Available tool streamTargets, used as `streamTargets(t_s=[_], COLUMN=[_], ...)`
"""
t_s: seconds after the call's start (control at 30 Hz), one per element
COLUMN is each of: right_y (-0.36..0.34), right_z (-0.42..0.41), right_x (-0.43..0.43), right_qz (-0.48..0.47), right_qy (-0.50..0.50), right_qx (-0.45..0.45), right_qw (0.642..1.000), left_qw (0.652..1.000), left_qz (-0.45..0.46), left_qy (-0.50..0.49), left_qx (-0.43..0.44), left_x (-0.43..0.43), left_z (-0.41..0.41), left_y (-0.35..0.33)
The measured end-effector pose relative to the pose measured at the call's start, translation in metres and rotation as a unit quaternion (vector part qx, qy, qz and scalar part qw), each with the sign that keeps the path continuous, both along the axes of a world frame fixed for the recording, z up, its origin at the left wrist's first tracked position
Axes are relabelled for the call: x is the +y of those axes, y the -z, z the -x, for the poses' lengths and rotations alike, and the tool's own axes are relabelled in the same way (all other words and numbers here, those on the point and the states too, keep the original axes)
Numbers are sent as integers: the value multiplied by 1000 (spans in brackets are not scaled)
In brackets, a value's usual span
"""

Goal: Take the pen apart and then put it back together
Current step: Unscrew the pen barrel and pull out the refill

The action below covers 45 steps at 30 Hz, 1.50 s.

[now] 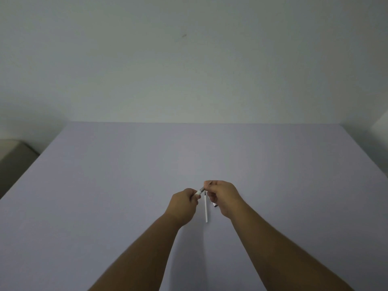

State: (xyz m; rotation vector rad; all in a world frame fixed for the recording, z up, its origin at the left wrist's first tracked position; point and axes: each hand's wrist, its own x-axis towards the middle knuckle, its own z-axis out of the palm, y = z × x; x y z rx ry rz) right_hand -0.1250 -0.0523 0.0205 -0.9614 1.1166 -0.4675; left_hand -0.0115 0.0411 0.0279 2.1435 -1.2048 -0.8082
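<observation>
Left hand (184,201) grip pinches white pen barrel (198,193); right hand (222,196) grip pinches its grey tip (202,188). Refill (206,208) on tabletop (105,185). Twist tip squarely, barrel held steady.

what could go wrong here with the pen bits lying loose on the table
The refill lies loose on the table right between both wrists; a forearm shifting could likely roll it away. A small dark piece sits half hidden under the right hand, so it might get knocked or overlooked. The left hand and right hand pinch the pen body by short ends, so the small tip part may slip and drop.
</observation>
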Motion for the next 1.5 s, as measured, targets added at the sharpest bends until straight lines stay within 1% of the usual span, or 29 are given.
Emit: streamTargets(t_s=[0.03, 0.1, 0.2, 0.33, 0.4, 0.5, 0.63, 0.77, 0.93, 1.1, 1.27, 1.43, 1.5], right_y=[0, -2, -3, -6, -7, -8, -6, -6, -9, -11, -11, -10, -12], right_z=[-1, -1, -1, -3, -4, -4, -1, 0, 1, 2, 1, -2, -4], right_x=[0, 1, 2, 1, 1, -2, -4, -5, -2, -5, -7, -12, -19], right_qz=[-6, -15, -3, 28, 39, 22, 13, 9, 14, 16, 33, 46, 54], right_qy=[4, -2, -16, 4, -6, -11, -8, 0, -16, 25, 48, 58, 95], right_qx=[-5, 12, 28, -10, -19, -38, 10, -17, 9, -62, -41, -22, -23], right_qw=[1000, 1000, 999, 1000, 999, 999, 1000, 1000, 1000, 998, 997, 997, 994], left_qw=[1000, 1000, 1000, 1000, 1000, 1000, 1000, 1000, 999, 999, 994, 990, 988], left_qz=[0, 1, 1, 6, 8, 11, 8, 5, 2, 2, -6, -23, -30], left_qy=[-2, -5, -3, -5, -10, -14, -8, -9, -4, -13, -24, -28, -33], left_qx=[1, 5, 6, 10, 17, 25, 27, 30, 33, 45, 105, 138, 147], left_x=[0, 0, -1, -3, -4, -6, -8, -8, -6, -4, -1, -4, -5], left_z=[0, -1, -1, 0, 0, 0, 1, 2, 4, 4, 4, 5, 4], left_y=[0, -1, 0, -1, -3, -4, -5, -5, -6, -7, -8, -9, -7])
